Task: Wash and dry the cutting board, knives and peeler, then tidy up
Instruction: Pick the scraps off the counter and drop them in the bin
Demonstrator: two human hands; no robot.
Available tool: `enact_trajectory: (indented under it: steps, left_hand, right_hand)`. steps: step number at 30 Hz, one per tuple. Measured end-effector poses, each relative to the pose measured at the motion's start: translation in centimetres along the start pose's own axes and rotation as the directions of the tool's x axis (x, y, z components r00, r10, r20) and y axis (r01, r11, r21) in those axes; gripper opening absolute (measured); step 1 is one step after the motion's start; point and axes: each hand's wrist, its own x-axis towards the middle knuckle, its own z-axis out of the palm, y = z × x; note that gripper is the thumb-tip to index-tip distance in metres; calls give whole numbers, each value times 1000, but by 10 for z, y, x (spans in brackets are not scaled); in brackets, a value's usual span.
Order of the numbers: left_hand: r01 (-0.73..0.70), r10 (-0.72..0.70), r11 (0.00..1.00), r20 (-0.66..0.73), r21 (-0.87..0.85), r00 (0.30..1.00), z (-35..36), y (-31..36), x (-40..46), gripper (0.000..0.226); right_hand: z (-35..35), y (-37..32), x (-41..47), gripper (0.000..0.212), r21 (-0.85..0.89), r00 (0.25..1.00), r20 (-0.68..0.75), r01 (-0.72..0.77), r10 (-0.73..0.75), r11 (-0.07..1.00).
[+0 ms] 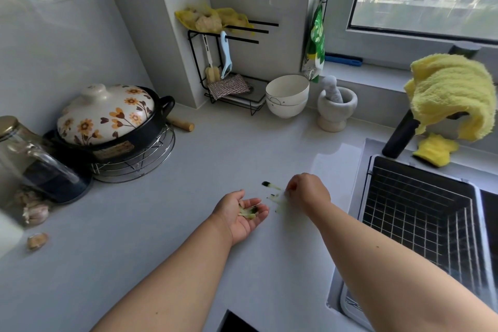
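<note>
My left hand (244,214) lies palm up on the grey counter (188,197), cupping a few pale green peel scraps (249,211) in its palm. Just to its right, my right hand (308,191) is knuckles up and pinches a pale scrap (283,197) off the counter. More peel scraps (269,184), one with a dark green end, lie on the counter between and beyond the hands. A light blue peeler (225,55) hangs on the black wire rack (199,62) at the back wall. No cutting board or knife is in view.
A sink with a black wire basket (420,215) sits at the right, a yellow towel (452,94) draped over the faucet. A flowered pot (107,116), a glass jar (24,159) and garlic (35,213) stand left. Stacked white bowls (287,96) and a mortar (336,105) stand behind.
</note>
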Motion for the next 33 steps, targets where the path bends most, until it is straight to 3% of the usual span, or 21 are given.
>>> enact_trajectory:
  steps: [2,4,5,7,9,11,13,15,18,20,23,26,31,33]
  left_hand:
    - [6,-6,1000,-4,7,1000,1,0,1,43]
    - [11,-11,1000,14,-7,1000,3,0,2,45]
    - [13,-13,1000,32,-24,999,4,0,2,46]
    - [21,-16,998,70,-67,997,6,0,2,49]
    - [29,-20,995,105,-91,994,7,-1,0,52]
    - [33,-17,992,129,-122,992,7,-1,-1,54]
    - [26,-9,989,112,-149,994,4,1,0,51]
    - [6,3,991,66,-133,998,1,1,0,48]
    - [-18,22,993,33,-119,999,-4,2,0,46]
    - [-21,23,993,15,-113,1000,-6,3,1,45]
    - [-30,30,993,-4,-113,1000,-7,3,2,44]
    - [-36,35,992,-10,-119,999,-8,3,2,43]
    - [-39,35,994,-38,-105,999,-10,4,0,42]
    - [-32,27,996,-57,-86,998,-10,4,0,41]
  right_hand:
    - [-4,-9,-4,9,171,997,55,41,-51,984]
    - [-10,-26,-16,7,462,971,160,85,-177,883]
    - [-12,-33,-22,5,520,943,217,107,-252,848]
    - [-11,-41,-28,13,369,888,293,237,-354,899]
    - [-10,-40,-27,21,123,879,250,388,-407,913]
    - [-11,-34,-22,19,92,879,182,432,-442,897]
    - [-12,-27,-17,19,143,914,77,385,-398,912]
    - [-14,-18,-10,20,184,973,-27,232,-231,955]
    - [-8,-10,-5,37,133,998,19,59,-63,989]
    - [1,-12,-3,45,53,996,51,68,-71,996]
    - [10,-23,-2,29,-16,994,26,105,-105,994]
    - [12,-32,-2,13,-73,994,97,57,-50,996]
    - [12,-38,-3,16,-196,978,207,56,-15,979]
    - [2,-44,-3,15,-115,976,209,78,-53,990]
